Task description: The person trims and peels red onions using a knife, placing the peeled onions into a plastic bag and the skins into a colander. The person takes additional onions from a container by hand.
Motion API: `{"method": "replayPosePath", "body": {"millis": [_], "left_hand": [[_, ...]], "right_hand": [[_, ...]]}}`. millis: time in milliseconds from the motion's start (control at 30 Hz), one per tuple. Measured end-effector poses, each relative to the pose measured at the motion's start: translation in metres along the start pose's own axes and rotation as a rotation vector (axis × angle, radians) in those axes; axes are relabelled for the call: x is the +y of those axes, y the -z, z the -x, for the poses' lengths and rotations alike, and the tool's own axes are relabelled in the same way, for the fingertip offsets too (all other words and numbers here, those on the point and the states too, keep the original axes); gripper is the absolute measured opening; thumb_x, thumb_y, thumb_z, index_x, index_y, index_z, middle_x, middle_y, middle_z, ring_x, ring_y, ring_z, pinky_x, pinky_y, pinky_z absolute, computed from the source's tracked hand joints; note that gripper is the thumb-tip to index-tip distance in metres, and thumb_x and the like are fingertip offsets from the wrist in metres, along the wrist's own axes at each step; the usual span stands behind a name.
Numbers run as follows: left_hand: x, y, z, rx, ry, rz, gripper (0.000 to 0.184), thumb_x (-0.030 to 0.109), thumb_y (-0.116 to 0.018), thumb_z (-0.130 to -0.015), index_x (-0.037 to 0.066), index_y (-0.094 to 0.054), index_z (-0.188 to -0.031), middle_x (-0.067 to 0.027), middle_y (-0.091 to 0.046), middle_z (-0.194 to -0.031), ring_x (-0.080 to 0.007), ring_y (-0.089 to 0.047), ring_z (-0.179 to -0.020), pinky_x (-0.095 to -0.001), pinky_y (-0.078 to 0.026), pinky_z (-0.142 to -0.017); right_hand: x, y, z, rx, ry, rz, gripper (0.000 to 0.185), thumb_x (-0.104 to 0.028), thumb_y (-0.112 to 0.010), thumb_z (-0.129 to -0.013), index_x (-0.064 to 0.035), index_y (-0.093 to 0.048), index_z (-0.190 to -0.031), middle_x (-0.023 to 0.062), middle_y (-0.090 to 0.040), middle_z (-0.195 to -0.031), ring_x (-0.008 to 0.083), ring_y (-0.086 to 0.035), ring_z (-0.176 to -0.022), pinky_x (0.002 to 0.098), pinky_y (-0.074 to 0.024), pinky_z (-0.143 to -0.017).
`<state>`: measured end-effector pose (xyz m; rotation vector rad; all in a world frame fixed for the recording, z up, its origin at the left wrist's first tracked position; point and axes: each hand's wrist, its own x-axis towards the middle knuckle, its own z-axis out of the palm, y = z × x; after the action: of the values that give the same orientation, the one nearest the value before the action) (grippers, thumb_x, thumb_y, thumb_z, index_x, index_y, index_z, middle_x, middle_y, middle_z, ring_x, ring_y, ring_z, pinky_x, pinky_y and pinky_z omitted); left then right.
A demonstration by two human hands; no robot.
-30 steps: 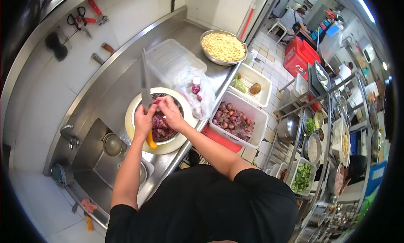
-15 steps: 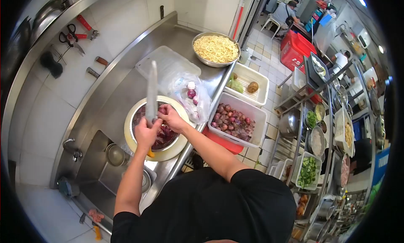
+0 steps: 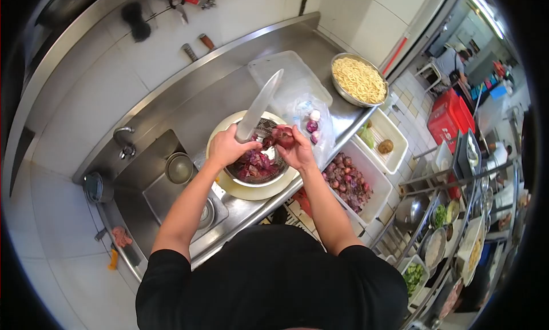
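Note:
My left hand (image 3: pixel 226 147) is closed round a large knife (image 3: pixel 260 108), its wide blade pointing up and away. To its right, my right hand (image 3: pixel 299 152) grips a dark red onion (image 3: pixel 282 136) close to the blade's lower part. Both hands are over a metal strainer bowl (image 3: pixel 258 183) with onion skins and pieces (image 3: pixel 254 165) inside. The bowl sits on a round cream board (image 3: pixel 243 193). Beyond my right hand lies a clear plastic bag (image 3: pixel 327 136) with several peeled onions.
A translucent lid (image 3: pixel 289 64) and a bowl of noodles (image 3: pixel 359 80) stand farther back. Sink (image 3: pixel 134 207) at left. Bins of red onions (image 3: pixel 376 203) and vegetables (image 3: pixel 397 160) sit to the right, near a loaded rack (image 3: pixel 420 238). A person (image 3: pixel 449 64) sits in the distance.
The view has swung, shifting the scene rightward. My hands have moved apart; the knife leans right, and the onion in my right hand now shows clearly.

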<state>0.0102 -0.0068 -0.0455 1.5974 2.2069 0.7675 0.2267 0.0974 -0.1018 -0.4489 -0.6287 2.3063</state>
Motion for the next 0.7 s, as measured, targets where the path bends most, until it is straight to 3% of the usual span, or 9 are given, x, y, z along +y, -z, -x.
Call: {"method": "replayPosePath", "body": {"millis": [67,167,200,333,433,533,700], "left_hand": [[0.001,-0.003,-0.003,-0.015,-0.073,0.103,0.090,0.075,-0.081,-0.059,0.000,-0.065,-0.106,-0.0224,-0.072,-0.087,-0.0399,-0.071,-0.084,-0.0468,-0.055,-0.077],[0.025,0.004,-0.002,-0.038,-0.130,0.111,0.084,0.068,-0.088,-0.053,-0.001,-0.064,-0.096,-0.0204,-0.068,-0.079,-0.0389,-0.068,-0.077,-0.0439,-0.053,-0.071],[0.030,0.006,-0.003,-0.029,-0.177,0.082,0.084,0.068,-0.088,-0.052,-0.001,-0.063,-0.094,-0.0200,-0.068,-0.077,-0.0389,-0.068,-0.075,-0.0441,-0.053,-0.070],[0.039,0.008,-0.009,-0.022,-0.274,0.039,0.085,0.072,-0.087,-0.051,0.000,-0.058,-0.087,-0.0190,-0.066,-0.073,-0.0383,-0.067,-0.071,-0.0447,-0.053,-0.067],[0.043,0.010,-0.010,0.011,-0.283,-0.010,0.088,0.076,-0.084,-0.051,0.000,-0.058,-0.087,-0.0182,-0.066,-0.070,-0.0381,-0.068,-0.069,-0.0451,-0.053,-0.066],[0.043,0.008,-0.010,0.034,-0.256,-0.020,0.089,0.080,-0.081,-0.054,0.000,-0.059,-0.088,-0.0170,-0.065,-0.068,-0.0379,-0.068,-0.067,-0.0450,-0.053,-0.064],[0.038,-0.018,-0.005,0.111,-0.187,0.116,0.083,0.079,-0.077,-0.063,0.001,-0.060,-0.088,-0.0170,-0.065,-0.067,-0.0378,-0.068,-0.066,-0.0458,-0.052,-0.061]], "right_hand": [[0.002,0.006,0.001,-0.171,0.028,0.055,0.052,-0.053,-0.041,-0.107,-0.0075,-0.061,-0.123,0.0105,-0.069,-0.100,0.0156,-0.061,-0.067,0.0266,-0.0462,-0.050],[0.010,-0.004,-0.001,-0.156,-0.022,0.088,0.063,-0.062,-0.033,-0.105,-0.0071,-0.059,-0.120,0.0106,-0.067,-0.092,0.0166,-0.055,-0.051,0.0250,-0.0389,-0.039],[0.013,-0.017,0.002,-0.068,-0.055,0.150,0.072,-0.069,-0.024,-0.103,-0.0081,-0.057,-0.122,0.0080,-0.065,-0.086,0.0148,-0.049,-0.045,0.0247,-0.0358,-0.037],[0.022,-0.039,0.002,-0.030,-0.063,0.162,0.072,-0.071,-0.025,-0.102,-0.0106,-0.061,-0.115,0.0017,-0.065,-0.078,0.0116,-0.050,-0.046,0.0248,-0.0356,-0.037],[0.024,-0.049,0.001,0.064,-0.006,0.197,0.072,-0.070,-0.025,-0.102,-0.0095,-0.061,-0.115,0.0012,-0.065,-0.077,0.0107,-0.049,-0.046,0.0247,-0.0339,-0.037],[0.021,-0.057,-0.001,0.010,0.067,0.204,0.068,-0.067,-0.026,-0.104,-0.0099,-0.061,-0.113,-0.0001,-0.063,-0.075,0.0095,-0.049,-0.047,0.0248,-0.0333,-0.037],[0.036,-0.044,-0.019,0.155,0.356,0.216,0.055,-0.060,-0.033,-0.106,-0.0126,-0.060,-0.108,-0.0022,-0.058,-0.070,0.0087,-0.046,-0.045,0.0252,-0.0331,-0.037]]}}
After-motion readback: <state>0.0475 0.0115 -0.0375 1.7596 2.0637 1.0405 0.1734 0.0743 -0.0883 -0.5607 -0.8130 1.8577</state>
